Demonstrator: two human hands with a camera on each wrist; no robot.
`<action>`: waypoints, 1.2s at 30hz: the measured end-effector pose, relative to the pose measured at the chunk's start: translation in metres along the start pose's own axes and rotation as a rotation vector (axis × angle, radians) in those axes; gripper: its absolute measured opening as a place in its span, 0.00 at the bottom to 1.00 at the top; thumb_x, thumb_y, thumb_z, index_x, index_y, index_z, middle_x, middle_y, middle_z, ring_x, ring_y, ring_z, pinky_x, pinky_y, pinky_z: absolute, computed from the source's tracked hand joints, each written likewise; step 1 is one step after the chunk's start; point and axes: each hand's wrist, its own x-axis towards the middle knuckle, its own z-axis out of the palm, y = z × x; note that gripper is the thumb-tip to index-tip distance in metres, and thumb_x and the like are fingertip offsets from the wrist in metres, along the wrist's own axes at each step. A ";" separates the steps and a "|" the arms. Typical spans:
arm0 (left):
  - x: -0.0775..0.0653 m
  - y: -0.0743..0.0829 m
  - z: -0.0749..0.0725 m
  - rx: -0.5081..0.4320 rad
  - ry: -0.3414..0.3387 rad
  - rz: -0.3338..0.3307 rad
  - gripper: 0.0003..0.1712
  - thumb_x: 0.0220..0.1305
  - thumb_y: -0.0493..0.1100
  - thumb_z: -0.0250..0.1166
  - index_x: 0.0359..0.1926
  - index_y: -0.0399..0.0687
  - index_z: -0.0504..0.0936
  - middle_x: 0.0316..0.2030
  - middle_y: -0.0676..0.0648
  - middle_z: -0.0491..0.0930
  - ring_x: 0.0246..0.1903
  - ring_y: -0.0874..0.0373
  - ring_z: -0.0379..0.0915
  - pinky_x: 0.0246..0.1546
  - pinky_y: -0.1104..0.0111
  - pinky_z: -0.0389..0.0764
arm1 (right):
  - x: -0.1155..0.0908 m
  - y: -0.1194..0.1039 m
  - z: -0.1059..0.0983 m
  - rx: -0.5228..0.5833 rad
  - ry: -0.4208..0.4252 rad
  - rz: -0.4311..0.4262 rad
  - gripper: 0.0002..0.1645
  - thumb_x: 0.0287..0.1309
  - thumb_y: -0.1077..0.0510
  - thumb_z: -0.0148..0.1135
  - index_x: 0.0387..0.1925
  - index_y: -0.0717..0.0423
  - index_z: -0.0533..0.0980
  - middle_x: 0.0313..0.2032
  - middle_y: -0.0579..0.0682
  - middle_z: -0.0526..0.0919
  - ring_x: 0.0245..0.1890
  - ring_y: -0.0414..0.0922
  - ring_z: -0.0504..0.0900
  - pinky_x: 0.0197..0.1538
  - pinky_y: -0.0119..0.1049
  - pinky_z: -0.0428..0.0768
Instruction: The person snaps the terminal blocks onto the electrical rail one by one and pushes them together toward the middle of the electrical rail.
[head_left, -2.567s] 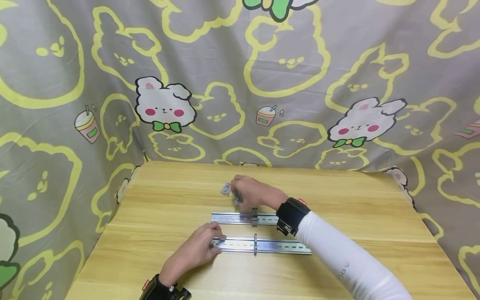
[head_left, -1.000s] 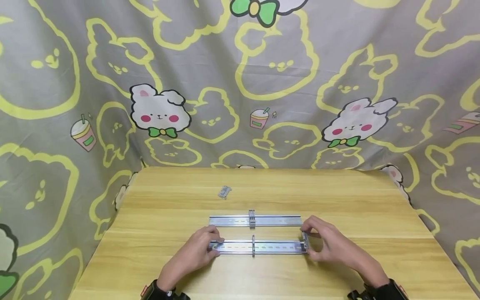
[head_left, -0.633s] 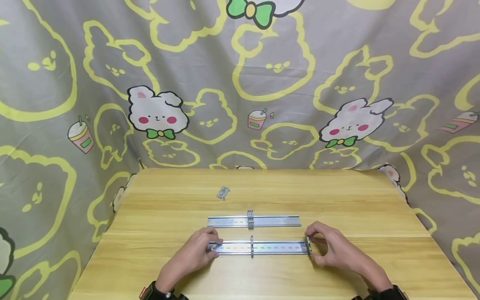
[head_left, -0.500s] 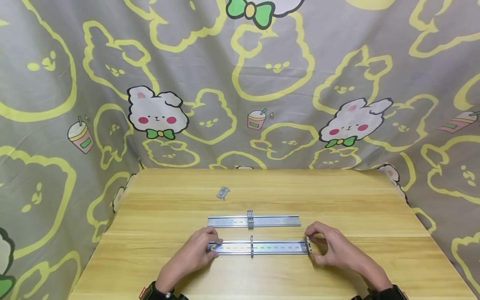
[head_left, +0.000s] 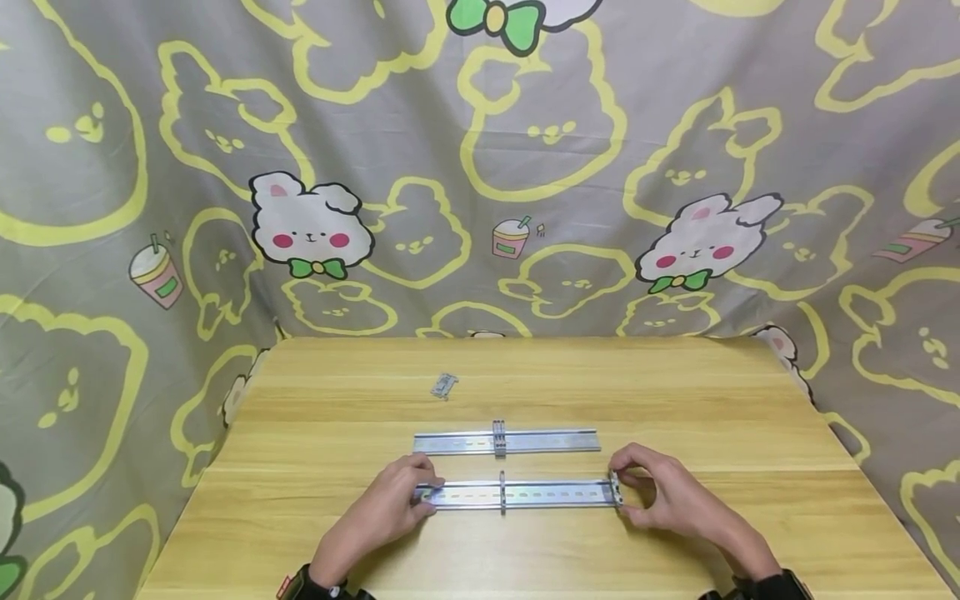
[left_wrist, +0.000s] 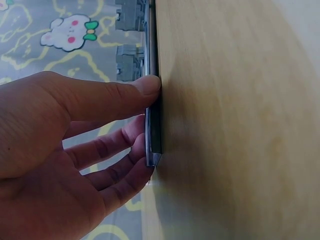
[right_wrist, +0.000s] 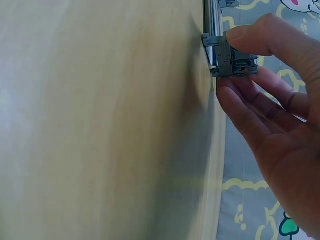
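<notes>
Nearest me lies a slotted metal DIN rail, with one thin grey terminal block standing across its middle. My left hand grips the rail's left end; in the left wrist view the thumb presses the near edge and the fingers lie behind. At the right end my right hand pinches another grey terminal block between thumb and fingers. In the right wrist view that block sits at the rail's end, touching it; whether it is clipped on cannot be seen.
Behind lies a second DIN rail with several grey blocks side by side near its middle. A loose grey terminal block lies flat farther back on the wooden table. A patterned curtain hangs around the table.
My right hand came from the back of the table, bringing a terminal block to the near rail's right end. It now holds nearly still there. The left hand keeps its grip.
</notes>
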 end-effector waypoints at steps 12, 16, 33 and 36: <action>-0.001 0.000 -0.001 -0.003 -0.001 -0.001 0.17 0.50 0.37 0.75 0.43 0.38 0.88 0.37 0.51 0.78 0.34 0.59 0.74 0.37 0.67 0.85 | 0.001 0.003 0.002 -0.029 0.013 -0.005 0.32 0.33 0.72 0.75 0.46 0.62 0.74 0.45 0.53 0.81 0.47 0.50 0.81 0.50 0.39 0.83; 0.000 0.000 -0.001 0.002 -0.001 -0.006 0.16 0.50 0.37 0.75 0.43 0.39 0.88 0.37 0.51 0.78 0.34 0.59 0.74 0.37 0.67 0.85 | 0.003 0.002 0.004 -0.036 0.013 -0.009 0.32 0.33 0.72 0.76 0.46 0.62 0.75 0.45 0.53 0.81 0.47 0.49 0.82 0.50 0.40 0.83; 0.001 0.001 -0.002 0.004 -0.008 -0.013 0.17 0.50 0.37 0.75 0.43 0.40 0.88 0.38 0.51 0.78 0.36 0.59 0.75 0.38 0.67 0.85 | 0.031 -0.019 0.032 -0.112 -0.008 -0.039 0.30 0.34 0.64 0.78 0.44 0.56 0.76 0.44 0.48 0.82 0.45 0.45 0.82 0.47 0.44 0.85; 0.001 0.001 -0.002 0.001 -0.010 -0.012 0.17 0.50 0.37 0.75 0.43 0.40 0.88 0.38 0.51 0.79 0.36 0.59 0.75 0.38 0.67 0.85 | 0.038 -0.024 0.039 -0.097 -0.017 -0.039 0.30 0.33 0.65 0.78 0.44 0.57 0.75 0.44 0.48 0.81 0.44 0.46 0.82 0.47 0.44 0.85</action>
